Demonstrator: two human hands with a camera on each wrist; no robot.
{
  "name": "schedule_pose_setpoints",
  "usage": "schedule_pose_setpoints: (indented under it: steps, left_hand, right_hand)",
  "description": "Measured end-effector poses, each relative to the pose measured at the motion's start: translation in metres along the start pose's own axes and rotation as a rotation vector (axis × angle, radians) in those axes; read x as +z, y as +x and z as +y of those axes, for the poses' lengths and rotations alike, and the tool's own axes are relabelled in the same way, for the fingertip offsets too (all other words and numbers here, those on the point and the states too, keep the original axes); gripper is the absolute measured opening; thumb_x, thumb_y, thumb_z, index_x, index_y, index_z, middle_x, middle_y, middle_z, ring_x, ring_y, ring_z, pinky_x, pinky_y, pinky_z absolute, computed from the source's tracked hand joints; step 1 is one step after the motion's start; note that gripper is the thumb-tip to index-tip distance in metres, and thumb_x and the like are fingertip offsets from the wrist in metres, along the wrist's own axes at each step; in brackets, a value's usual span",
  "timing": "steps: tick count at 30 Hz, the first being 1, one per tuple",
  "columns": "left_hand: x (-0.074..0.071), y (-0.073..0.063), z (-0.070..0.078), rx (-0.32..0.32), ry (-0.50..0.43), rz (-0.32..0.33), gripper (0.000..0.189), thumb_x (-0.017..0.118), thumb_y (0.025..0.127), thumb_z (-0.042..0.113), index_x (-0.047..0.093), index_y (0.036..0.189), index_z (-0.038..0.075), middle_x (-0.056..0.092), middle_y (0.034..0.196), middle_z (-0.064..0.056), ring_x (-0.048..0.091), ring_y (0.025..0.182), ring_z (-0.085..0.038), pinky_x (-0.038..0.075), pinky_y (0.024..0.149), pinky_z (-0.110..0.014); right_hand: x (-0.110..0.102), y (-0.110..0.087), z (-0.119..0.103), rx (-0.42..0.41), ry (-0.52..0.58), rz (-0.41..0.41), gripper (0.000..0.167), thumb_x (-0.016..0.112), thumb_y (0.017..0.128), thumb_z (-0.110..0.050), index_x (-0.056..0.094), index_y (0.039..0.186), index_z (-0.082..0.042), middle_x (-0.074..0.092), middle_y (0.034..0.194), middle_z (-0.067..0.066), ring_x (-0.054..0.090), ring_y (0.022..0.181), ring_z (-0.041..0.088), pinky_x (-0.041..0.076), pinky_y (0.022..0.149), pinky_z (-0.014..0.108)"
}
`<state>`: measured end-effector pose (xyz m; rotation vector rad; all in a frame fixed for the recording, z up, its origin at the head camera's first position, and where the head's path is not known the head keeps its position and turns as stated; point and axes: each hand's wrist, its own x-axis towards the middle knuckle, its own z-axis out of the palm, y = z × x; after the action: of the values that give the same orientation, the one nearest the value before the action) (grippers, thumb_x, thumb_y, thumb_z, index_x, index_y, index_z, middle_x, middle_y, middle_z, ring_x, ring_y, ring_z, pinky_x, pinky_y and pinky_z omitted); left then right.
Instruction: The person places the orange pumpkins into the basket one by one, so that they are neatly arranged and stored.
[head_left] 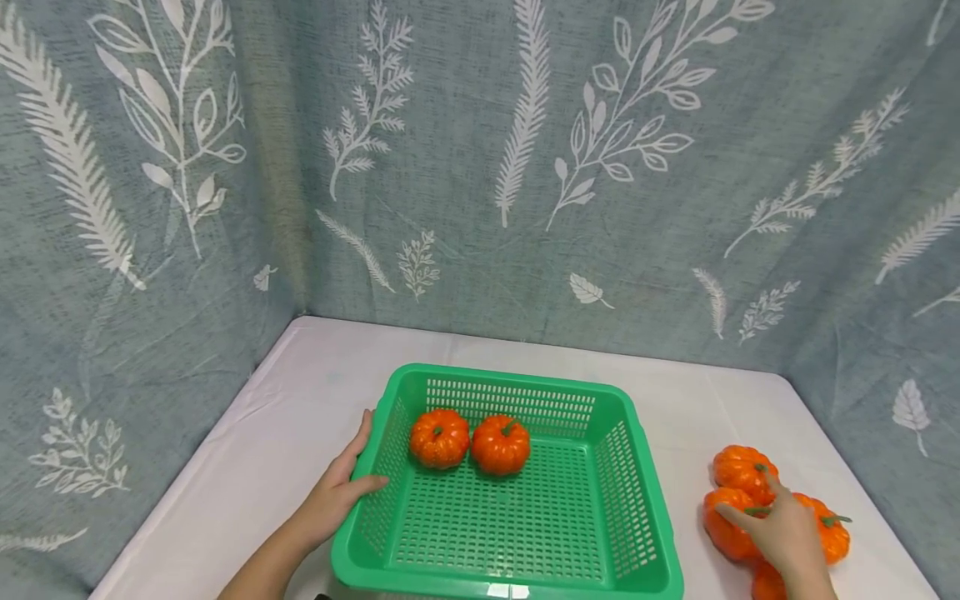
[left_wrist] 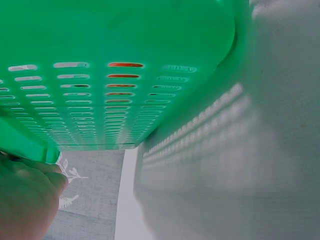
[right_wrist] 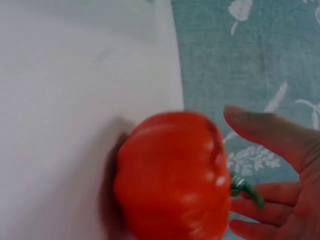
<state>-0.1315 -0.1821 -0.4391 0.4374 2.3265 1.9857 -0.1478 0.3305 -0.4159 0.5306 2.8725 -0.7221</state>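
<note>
Gripping the green basket (head_left: 517, 379) at lower centre with the left hand (head_left: 333, 496), likely to steady it, while holding a wide-spread, empty right hand (head_left: 789, 532) over orange pumpkins (head_left: 722, 535), lower right.

Orange pumpkins (head_left: 439, 438), green basket (head_left: 517, 379)
</note>
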Motion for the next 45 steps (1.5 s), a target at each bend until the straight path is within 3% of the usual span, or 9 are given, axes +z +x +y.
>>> schedule_pose_setpoints:
  steps: [7, 15, 25, 32, 37, 40, 45]
  left_hand:
    - [0.000, 0.000, 0.000, 0.011, -0.003, 0.003, 0.084, 0.050, 0.086, 0.000, -0.006, 0.148, 0.001, -0.014, 0.154, -0.018, -0.011, 0.139, -0.043, 0.022, 0.097, -0.003]
    - [0.001, 0.000, 0.000, 0.013, -0.007, -0.005, 0.083, 0.049, 0.086, 0.000, -0.007, 0.148, 0.001, -0.014, 0.154, -0.019, -0.006, 0.139, -0.046, 0.037, 0.101, -0.021]
    - [0.001, -0.001, 0.001, 0.007, -0.025, -0.002, 0.083, 0.049, 0.086, -0.001, -0.007, 0.148, 0.001, -0.015, 0.154, -0.018, -0.007, 0.139, -0.045, 0.037, 0.098, -0.014]
    - [0.001, 0.000, 0.001, 0.012, -0.021, -0.002, 0.083, 0.049, 0.086, -0.001, -0.007, 0.148, 0.000, -0.014, 0.154, -0.020, -0.004, 0.139, -0.046, 0.042, 0.099, -0.025]
    - [0.001, -0.001, 0.000, 0.016, -0.018, -0.006, 0.084, 0.049, 0.086, -0.001, -0.008, 0.148, 0.001, -0.015, 0.154, -0.019, -0.007, 0.139, -0.045, 0.036, 0.098, -0.013]
    - [0.000, -0.001, 0.000, 0.015, -0.011, -0.001, 0.084, 0.049, 0.086, -0.001, -0.007, 0.148, 0.001, -0.015, 0.154, -0.019, -0.008, 0.138, -0.045, 0.036, 0.098, -0.014]
    - [0.001, 0.000, -0.001, 0.016, -0.014, -0.002, 0.083, 0.048, 0.087, -0.001, -0.008, 0.148, 0.001, -0.014, 0.154, -0.019, -0.005, 0.138, -0.046, 0.040, 0.101, -0.033]
  right_hand:
    - [0.012, -0.001, 0.003, 0.032, -0.021, -0.058, 0.120, 0.071, 0.068, -0.061, 0.014, 0.140, 0.016, 0.028, 0.132, 0.043, 0.038, 0.110, 0.052, 0.032, 0.100, 0.067]
    - [0.019, -0.004, 0.005, 0.041, 0.001, -0.054, 0.116, 0.077, 0.069, -0.048, 0.012, 0.141, 0.015, 0.027, 0.133, 0.042, 0.038, 0.110, 0.051, 0.031, 0.101, 0.067]
    - [0.022, -0.006, 0.001, 0.061, -0.015, -0.028, 0.109, 0.077, 0.069, -0.046, 0.021, 0.138, 0.018, 0.035, 0.128, 0.040, 0.042, 0.103, 0.046, 0.036, 0.098, 0.065]
    - [0.008, -0.008, -0.007, -0.052, -0.038, 0.017, 0.108, 0.075, 0.070, -0.048, 0.022, 0.137, 0.018, 0.036, 0.128, 0.043, 0.045, 0.105, 0.050, 0.037, 0.097, 0.064]
    - [0.000, -0.008, -0.016, -0.105, -0.030, 0.035, 0.104, 0.074, 0.073, -0.046, 0.023, 0.138, 0.016, 0.035, 0.131, 0.041, 0.043, 0.110, 0.051, 0.036, 0.098, 0.064]
    - [-0.006, -0.006, -0.030, -0.121, -0.005, 0.041, 0.102, 0.074, 0.073, -0.045, 0.023, 0.140, 0.013, 0.034, 0.134, 0.040, 0.040, 0.113, 0.051, 0.035, 0.098, 0.065]
    - [-0.014, -0.004, -0.058, -0.214, 0.010, 0.056, 0.099, 0.074, 0.075, -0.041, 0.023, 0.142, 0.010, 0.032, 0.137, 0.037, 0.039, 0.116, 0.050, 0.038, 0.096, 0.065]
